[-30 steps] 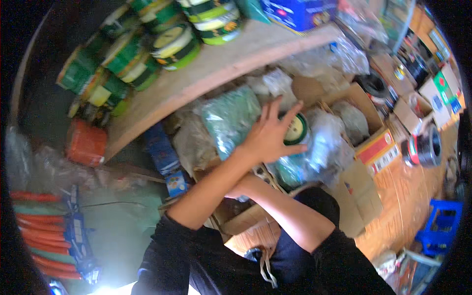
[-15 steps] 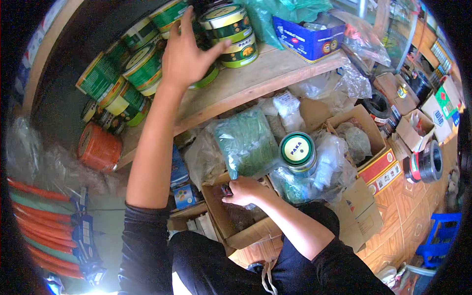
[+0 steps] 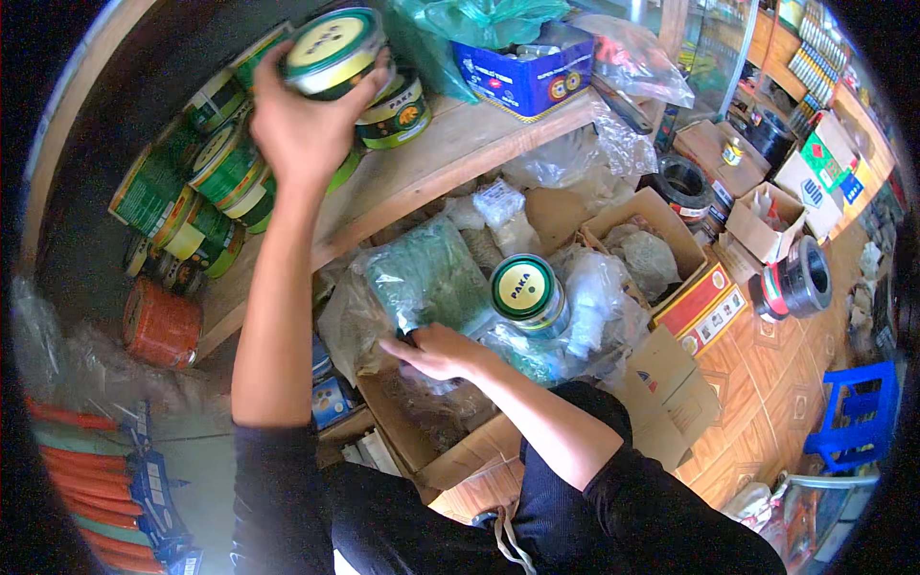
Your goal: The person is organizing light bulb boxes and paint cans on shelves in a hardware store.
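My left hand (image 3: 302,125) is closed round a green, yellow and black paint can (image 3: 332,48) with a pale lid. It holds the can over the wooden shelf (image 3: 422,171), beside another paint can (image 3: 396,115). More green and yellow cans (image 3: 225,168) stand stacked to its left, some tilted. My right hand (image 3: 443,353), fingers curled, is above an open cardboard box (image 3: 441,460) and close to a clear bag of green material (image 3: 431,273). Something small and dark shows at its fingers, too hidden to name. One more paint can (image 3: 529,295) stands upright among plastic bags, right of that hand.
A blue box (image 3: 522,77) and a green plastic bag (image 3: 436,57) sit on the shelf. An orange-red can (image 3: 163,321) is at the shelf's left end. Cardboard boxes (image 3: 642,240), black coils (image 3: 810,278) and a blue plastic stool (image 3: 856,419) are on the right.
My left hand, open before, has taken hold of the top can of a stack and lifted it leftward. My right hand has risen slightly from the box. The view has shifted.
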{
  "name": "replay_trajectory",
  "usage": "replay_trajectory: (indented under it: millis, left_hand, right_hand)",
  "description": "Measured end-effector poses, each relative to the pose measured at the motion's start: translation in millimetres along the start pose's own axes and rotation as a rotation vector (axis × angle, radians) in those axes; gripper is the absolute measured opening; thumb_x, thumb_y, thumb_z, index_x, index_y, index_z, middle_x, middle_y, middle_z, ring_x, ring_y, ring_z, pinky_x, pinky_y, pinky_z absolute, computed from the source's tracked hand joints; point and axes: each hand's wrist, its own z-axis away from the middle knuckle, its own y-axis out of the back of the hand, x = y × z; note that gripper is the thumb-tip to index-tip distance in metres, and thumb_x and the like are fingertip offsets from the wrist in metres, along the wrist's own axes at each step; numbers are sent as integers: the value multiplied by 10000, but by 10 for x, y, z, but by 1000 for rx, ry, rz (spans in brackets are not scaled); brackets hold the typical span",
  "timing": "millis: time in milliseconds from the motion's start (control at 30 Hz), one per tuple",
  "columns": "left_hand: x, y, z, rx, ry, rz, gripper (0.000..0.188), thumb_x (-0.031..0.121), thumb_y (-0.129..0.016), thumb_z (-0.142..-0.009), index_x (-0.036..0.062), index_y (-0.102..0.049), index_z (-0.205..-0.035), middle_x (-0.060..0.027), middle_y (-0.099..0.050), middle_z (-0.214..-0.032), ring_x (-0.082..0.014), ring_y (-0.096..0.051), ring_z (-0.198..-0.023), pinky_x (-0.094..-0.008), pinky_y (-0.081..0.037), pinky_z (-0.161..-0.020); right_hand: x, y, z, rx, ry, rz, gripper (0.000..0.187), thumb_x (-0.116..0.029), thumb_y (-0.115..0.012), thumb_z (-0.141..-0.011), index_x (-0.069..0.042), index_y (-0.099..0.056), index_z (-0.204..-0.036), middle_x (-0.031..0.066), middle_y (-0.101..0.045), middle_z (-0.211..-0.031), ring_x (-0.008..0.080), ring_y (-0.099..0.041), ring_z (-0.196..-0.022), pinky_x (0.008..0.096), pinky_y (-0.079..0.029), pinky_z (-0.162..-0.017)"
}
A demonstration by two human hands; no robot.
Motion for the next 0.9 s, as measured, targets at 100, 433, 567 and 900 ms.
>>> replay_trajectory:
  millis: [100, 433, 567, 900]
  left_hand:
    - [317, 386, 515, -83, 123, 429, 1097, 393, -1002, -591, -39, -438, -1426, -213, -628, -1314, -284, -647, -1172, -413, -515, -1054]
    - [107, 783, 2588, -298, 272, 402, 1060, 327, -996, -556, -17, -431, -1385, -219, -555, -1309, -306, -572, -1228, -443, -453, -1093]
    - [-183, 833, 2391, -202, 476, 557, 986, 243, -970, -623, -6, -391, -1382, -168, -528, -1282, -261, -572, -1199, -395, -471, -1068]
    - [-118, 1040, 2444, -302, 417, 447, 998, 204, -954, -604, 1, -393, -1404, -166, -519, -1304, -254, -549, -1218, -379, -430, -1093]
  right_hand:
    - [263, 91, -46, 216, 52, -559, 914, -769, -319, -999, 24, -631, -1328, 306, -632, -1338, 391, -611, -1275, 441, -448, -1116]
    - [42, 142, 72, 150, 322, -2037, 681, -615, -301, -1065, -93, -596, -1386, 119, -633, -1407, 294, -604, -1281, 488, -464, -1121]
    - [-192, -79, 24, -141, 453, -2062, 638, -574, -301, -1084, -93, -576, -1400, 105, -637, -1405, 262, -591, -1294, 455, -445, -1126]
    - [-328, -250, 220, 34, 373, -2026, 704, -665, -439, -1026, -92, -570, -1412, 102, -646, -1382, 233, -625, -1248, 416, -474, -1098]
